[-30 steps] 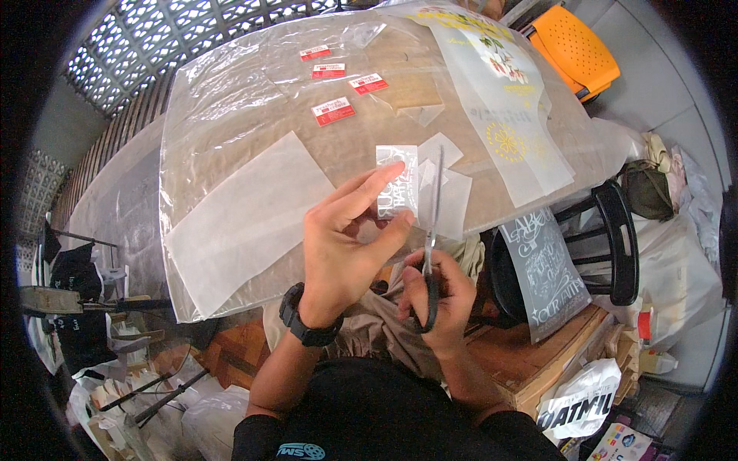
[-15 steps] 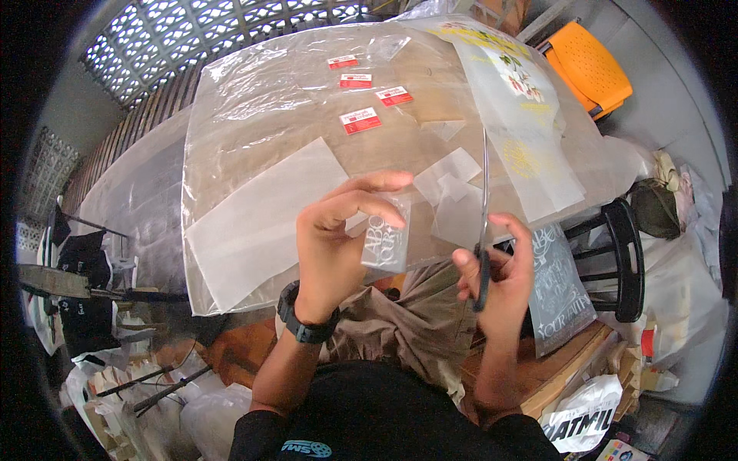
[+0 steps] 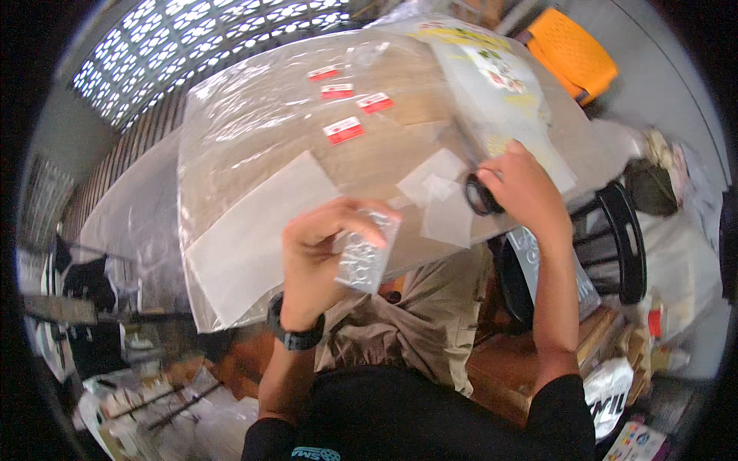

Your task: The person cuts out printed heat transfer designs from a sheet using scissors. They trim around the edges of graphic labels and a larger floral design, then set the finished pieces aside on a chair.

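My left hand, a dark watch on its wrist, is closed on the edge of a small translucent sheet with white lettering. The sheet hangs tilted above my lap at the table's near edge. To the right, my right hand grips scissors by their black handles. Their blades point away over the table and are smeared by motion, so I cannot tell how far apart they are. Pale cut pieces overlap on the table left of the scissors. A large whitish sheet lies to the left of my left hand.
Clear plastic covers the table. Several red and white cards lie toward its far side. A long printed translucent sheet lies at the right. Beyond stands an orange chair; a black chair and a grey lettered sheet are nearer.
My right hand has swung up and away over the table with the scissors. The small sheet in my left hand has moved slightly left and nearer, and tilted. The whole view has shifted.
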A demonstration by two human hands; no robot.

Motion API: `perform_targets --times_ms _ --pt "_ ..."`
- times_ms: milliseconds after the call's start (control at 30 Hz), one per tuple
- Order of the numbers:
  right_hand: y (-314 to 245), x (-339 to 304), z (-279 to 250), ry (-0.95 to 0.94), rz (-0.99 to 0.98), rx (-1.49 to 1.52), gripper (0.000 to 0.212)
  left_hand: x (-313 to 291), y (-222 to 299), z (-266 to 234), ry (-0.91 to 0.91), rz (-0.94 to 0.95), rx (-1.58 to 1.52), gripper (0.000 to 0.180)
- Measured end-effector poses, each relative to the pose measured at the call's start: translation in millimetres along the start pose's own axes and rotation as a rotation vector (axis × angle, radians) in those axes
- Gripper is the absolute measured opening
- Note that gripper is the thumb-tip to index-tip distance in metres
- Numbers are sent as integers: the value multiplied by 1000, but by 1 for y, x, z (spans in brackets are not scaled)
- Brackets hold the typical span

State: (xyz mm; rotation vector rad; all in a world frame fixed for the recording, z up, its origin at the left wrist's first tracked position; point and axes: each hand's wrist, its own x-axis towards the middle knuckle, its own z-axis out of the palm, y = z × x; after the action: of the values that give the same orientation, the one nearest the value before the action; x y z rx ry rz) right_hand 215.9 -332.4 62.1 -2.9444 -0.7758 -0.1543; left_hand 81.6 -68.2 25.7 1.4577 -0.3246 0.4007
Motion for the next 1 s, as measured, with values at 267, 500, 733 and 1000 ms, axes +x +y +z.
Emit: perform_targets --times_ms 267,500,733,1000 --pt "-91 -71 15 19 -108 1266 34 -7 0 12 -101 85 421 17" --pt "-81 -119 46 163 7 1661 19 1 -8 44 -341 88 347 11" --pt "-37 -168 62 291 259 1778 9 4 -4 91 -522 79 425 35" --pt "221 -268 183 1294 1409 1340 14 7 -1 72 -404 -50 454 29"
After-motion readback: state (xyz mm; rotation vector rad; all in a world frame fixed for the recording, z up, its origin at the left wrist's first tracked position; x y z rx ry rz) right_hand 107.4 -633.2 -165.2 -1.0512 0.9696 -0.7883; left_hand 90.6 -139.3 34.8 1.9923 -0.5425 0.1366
